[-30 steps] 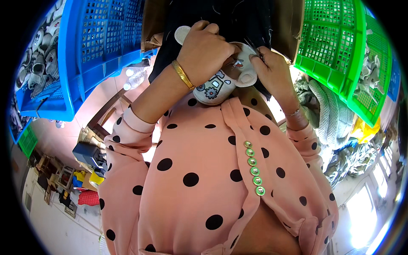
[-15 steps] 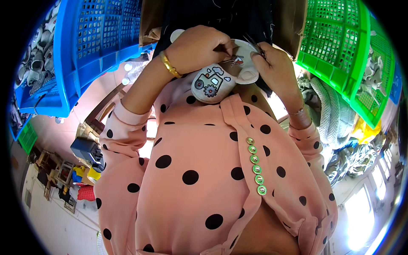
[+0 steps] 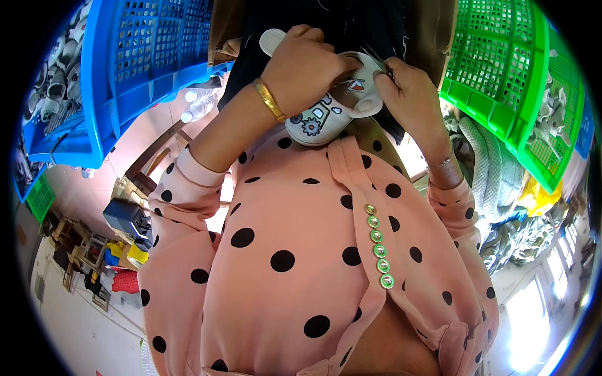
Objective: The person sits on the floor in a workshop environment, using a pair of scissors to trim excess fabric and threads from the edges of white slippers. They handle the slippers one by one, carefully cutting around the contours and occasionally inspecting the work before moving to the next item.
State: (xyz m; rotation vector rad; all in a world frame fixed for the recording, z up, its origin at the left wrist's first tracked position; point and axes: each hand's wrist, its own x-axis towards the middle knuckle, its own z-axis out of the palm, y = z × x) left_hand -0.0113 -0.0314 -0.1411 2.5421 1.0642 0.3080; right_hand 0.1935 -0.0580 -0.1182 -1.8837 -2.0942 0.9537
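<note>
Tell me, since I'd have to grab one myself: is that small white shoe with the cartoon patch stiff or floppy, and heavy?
The small white shoe probably feels light: the left hand covers much of it easily. It looks soft-sided yet holds its shape, so likely semi-stiff. The right hand pinches its edge; hardly fragile.

Much of the slipper and both hands' fingertips are out of sight.

The left hand [image 3: 307, 69] wraps over the pale slipper [image 3: 326, 109], covering its middle, so only the printed toe end and a bit of sole [image 3: 271, 39] above the knuckles show. The right hand [image 3: 407, 94] pinches something thin and dark at the slipper's edge; it is too small and shadowed to tell what. The dark cloth [image 3: 351, 25] behind the hands runs off the top edge. The blue basket [image 3: 125, 75] and green basket [image 3: 501, 81] are cut by the rim, and the pale items [image 3: 47, 69] in the blue one are too blurred to name.
</note>
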